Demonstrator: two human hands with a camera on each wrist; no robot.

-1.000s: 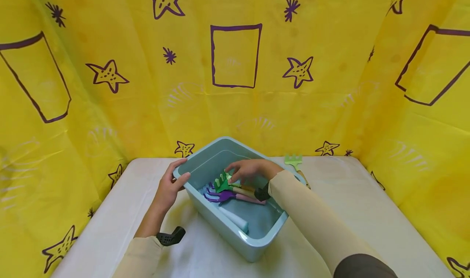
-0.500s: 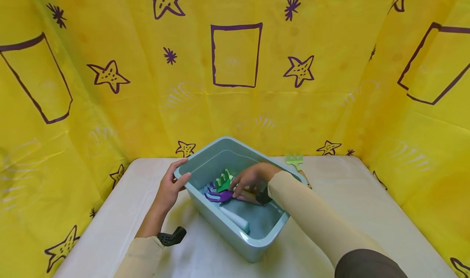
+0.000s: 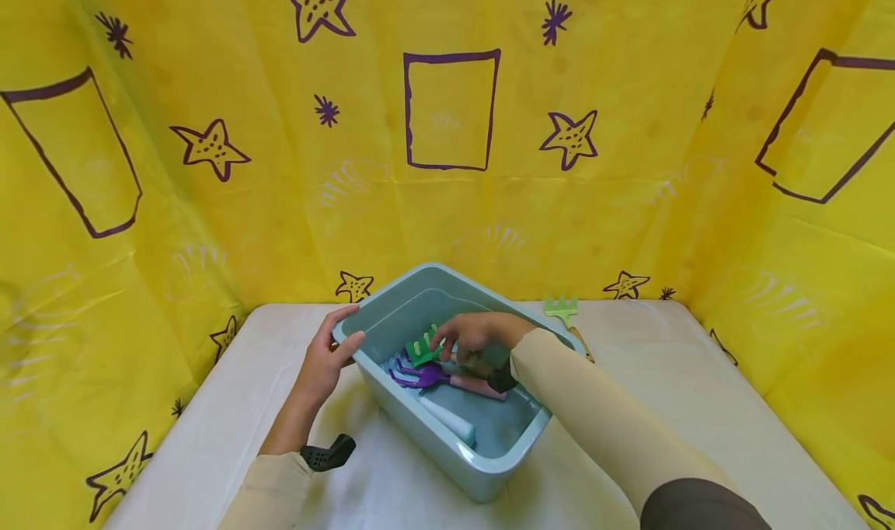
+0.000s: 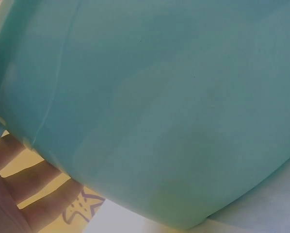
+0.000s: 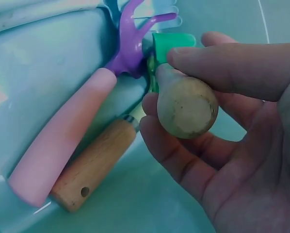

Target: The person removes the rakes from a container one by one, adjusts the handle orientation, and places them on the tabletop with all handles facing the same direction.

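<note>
The green rake (image 3: 421,351) is inside the bin (image 3: 428,435), head toward ten o'clock, handle toward four, clamped in the right hand (image 3: 473,333). The purple fork (image 3: 429,374) lies at its six o'clock; bare bin floor at five. The left hand (image 3: 329,357) grips the bin's nine-o'clock corner.

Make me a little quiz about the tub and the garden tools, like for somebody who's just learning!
1. Pick one: which tool is the right hand holding?
A) the purple fork
B) the dark green rake
C) the blue tool

2. True or false: the left hand is holding the tub.

3. Fill in "inside" or "outside": the light green rake is ____ the tub.

Key:
1. B, its wooden handle is between the fingers and thumb.
2. True, at one corner.
3. Outside, on the white table.
</note>
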